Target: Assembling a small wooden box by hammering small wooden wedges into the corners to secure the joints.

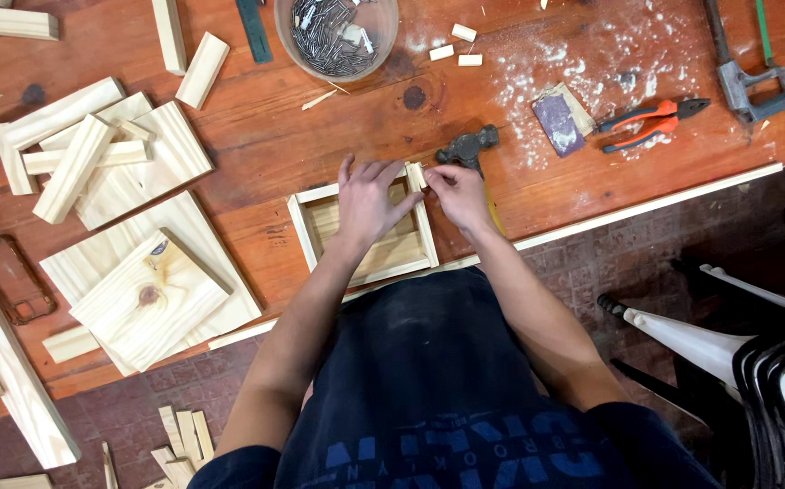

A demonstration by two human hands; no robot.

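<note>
Left hand: the left hand (367,201) lies flat, fingers spread, pressing down on the far rail of a small square frame of pale pine strips (365,231); it grips nothing, only steadies.
Right hand: the right hand (458,193) pinches a short pale wooden block (417,175) between thumb and fingertips, set against the frame's far right corner.
Frame: it sits on the near part of a reddish-brown wooden workbench (275,149), just short of the bench's light edging strip, directly in front of the person.
Step in hand: by the look of it, fitting a small piece to the frame's corner, with the block being lined up and not yet fixed.
Next move: judged from this, the block wants holding square and flush while the free hand goes for a fastening tool.
Within reach: a dark-headed hammer (469,148) lies just beyond the right hand; a round tub of grey nails (334,34) stands at the bench's far side.
Further out: pliers with orange and black handles (650,122) and a purple sanding block (557,119) lie to the right amid sawdust; stacked pine boards and offcuts (130,226) crowd the left.
</note>
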